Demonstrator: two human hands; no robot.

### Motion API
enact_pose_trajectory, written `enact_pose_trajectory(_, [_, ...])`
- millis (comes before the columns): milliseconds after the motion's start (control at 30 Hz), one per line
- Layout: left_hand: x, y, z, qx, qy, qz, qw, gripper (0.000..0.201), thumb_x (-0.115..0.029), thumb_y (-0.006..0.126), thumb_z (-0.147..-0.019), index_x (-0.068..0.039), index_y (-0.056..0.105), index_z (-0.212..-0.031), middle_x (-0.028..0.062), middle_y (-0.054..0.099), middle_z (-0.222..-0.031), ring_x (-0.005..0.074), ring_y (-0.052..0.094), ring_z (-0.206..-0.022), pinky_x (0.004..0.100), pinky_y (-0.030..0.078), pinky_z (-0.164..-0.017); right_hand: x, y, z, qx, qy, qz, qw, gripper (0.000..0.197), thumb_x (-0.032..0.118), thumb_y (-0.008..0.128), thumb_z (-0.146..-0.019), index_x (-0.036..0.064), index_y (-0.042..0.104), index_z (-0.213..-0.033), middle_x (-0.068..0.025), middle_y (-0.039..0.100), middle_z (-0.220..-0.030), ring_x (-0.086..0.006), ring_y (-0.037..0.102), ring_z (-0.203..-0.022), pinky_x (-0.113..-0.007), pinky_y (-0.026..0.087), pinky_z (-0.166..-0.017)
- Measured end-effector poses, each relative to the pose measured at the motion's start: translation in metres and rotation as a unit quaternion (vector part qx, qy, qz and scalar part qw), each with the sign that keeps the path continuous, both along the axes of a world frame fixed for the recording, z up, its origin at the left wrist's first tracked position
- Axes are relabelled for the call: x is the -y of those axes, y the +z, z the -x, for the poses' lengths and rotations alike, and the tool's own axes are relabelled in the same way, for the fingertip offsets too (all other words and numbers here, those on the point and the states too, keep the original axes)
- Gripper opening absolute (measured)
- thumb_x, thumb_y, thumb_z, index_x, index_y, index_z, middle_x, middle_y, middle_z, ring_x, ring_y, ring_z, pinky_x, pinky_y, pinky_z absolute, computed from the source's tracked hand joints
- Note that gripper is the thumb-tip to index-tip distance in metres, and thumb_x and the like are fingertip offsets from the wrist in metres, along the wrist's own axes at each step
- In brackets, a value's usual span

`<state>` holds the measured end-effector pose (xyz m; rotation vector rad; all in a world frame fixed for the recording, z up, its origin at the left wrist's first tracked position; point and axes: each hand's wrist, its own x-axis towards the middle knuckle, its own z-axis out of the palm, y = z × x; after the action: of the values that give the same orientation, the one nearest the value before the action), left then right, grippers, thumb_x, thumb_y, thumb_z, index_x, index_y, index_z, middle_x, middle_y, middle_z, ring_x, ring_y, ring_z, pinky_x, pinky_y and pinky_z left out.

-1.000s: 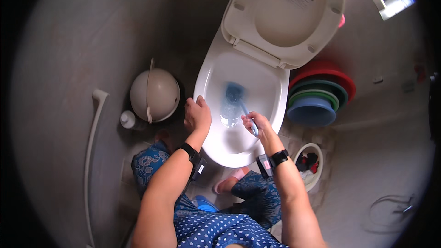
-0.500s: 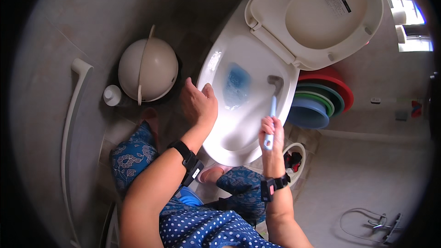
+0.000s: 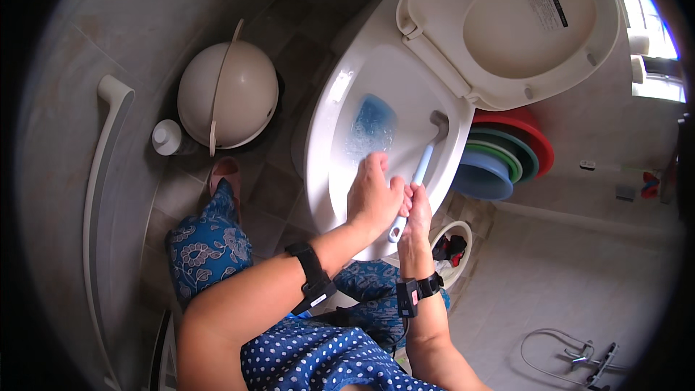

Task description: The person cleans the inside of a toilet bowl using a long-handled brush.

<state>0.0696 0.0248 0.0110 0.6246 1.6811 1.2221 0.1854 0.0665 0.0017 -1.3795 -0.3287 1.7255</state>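
My right hand (image 3: pixel 416 210) is closed around the light blue handle of a toilet brush (image 3: pixel 423 165). The grey brush head rests against the right inner wall of the white toilet bowl (image 3: pixel 315 166). Over the bowl's front part, right beside the right hand, is my left hand (image 3: pixel 373 195). Its fingers are loosely bent, with the thumb apart, and nothing shows in it. Blue water (image 3: pixel 374 119) with some foam lies in the bowl. The toilet seat and lid (image 3: pixel 470 43) are raised.
A round beige bin (image 3: pixel 242 94) and a white bottle (image 3: pixel 166 137) stand at the left. Nested basins (image 3: pixel 483 176) in several colours lean right of the toilet. Below them is a white basket (image 3: pixel 463 268) with dark and red cloth. A shower hose (image 3: pixel 525 347) hangs lower right.
My left hand has moved right, from the bowl's left rim to beside the right hand. The right hand has shifted slightly down and left along with the brush handle.
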Motion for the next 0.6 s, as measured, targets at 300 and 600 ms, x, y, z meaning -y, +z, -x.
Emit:
enact_pose_trajectory(300, [0.015,0.001,-0.011,-0.033,-0.083,0.006,0.996,0.034,-0.015,0.062,-0.080,0.000,0.053,-0.110,0.0164,0.062,-0.104,0.0265,0.065,-0.085,0.0374,0.051,-0.078,-0.007,0.011,-0.036,-0.070,0.056,0.051,0.995,0.018,0.016,0.042,-0.100,0.0074,0.039,-0.084,0.0015,0.035,-0.062,-0.0057,0.030,-0.044,-0.019,0.024,-0.031])
enact_pose_trajectory(600, [0.008,-0.008,-0.006,-0.035,-0.070,0.005,0.997,0.035,-0.016,0.063,-0.079,0.000,0.054,-0.110,0.0152,0.063,-0.101,0.0245,0.065,-0.082,0.0369,0.051,-0.076,-0.042,0.031,-0.014,0.051,0.247,0.032,0.967,0.005,0.007,0.044,-0.097,0.0094,0.041,-0.093,0.0028,0.031,-0.062,-0.0050,0.028,-0.044,-0.020,0.021,-0.032])
